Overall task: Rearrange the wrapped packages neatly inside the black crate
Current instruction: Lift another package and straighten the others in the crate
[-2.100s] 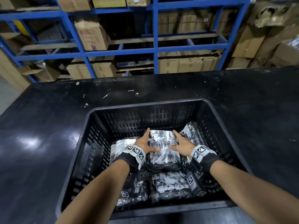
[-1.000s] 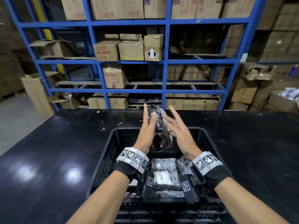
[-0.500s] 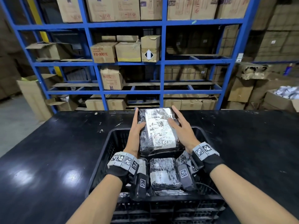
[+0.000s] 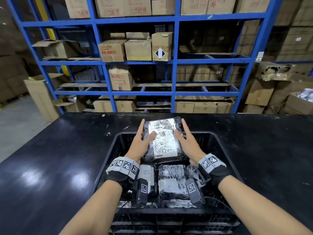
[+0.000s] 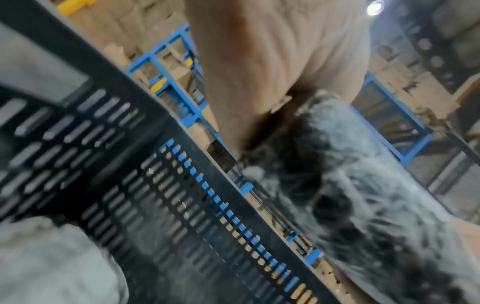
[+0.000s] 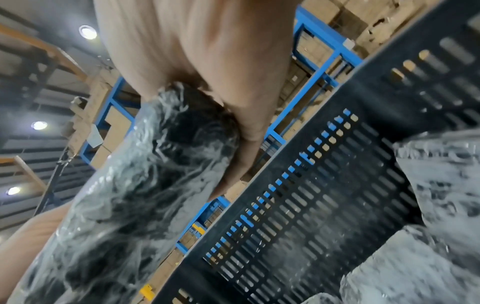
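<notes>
A wrapped package [image 4: 162, 139], black under clear film with a white printed label facing up, is held above the far half of the black crate [image 4: 227, 150], which stands on the black bench [image 4: 50, 150]. The left hand [image 4: 140, 146] clasps its 9 o'clock edge with the thumb laid on the label, and the right hand [image 4: 189, 145] clasps the 3 o'clock edge, thumb on top and fingers stretched along the side. More wrapped packages [image 4: 172, 180] lie in the crate at 6 o'clock below the wrists. Blue shelving [image 4: 174, 61] holding cardboard boxes [image 4: 112, 50] stands at 12 o'clock behind the bench.
</notes>
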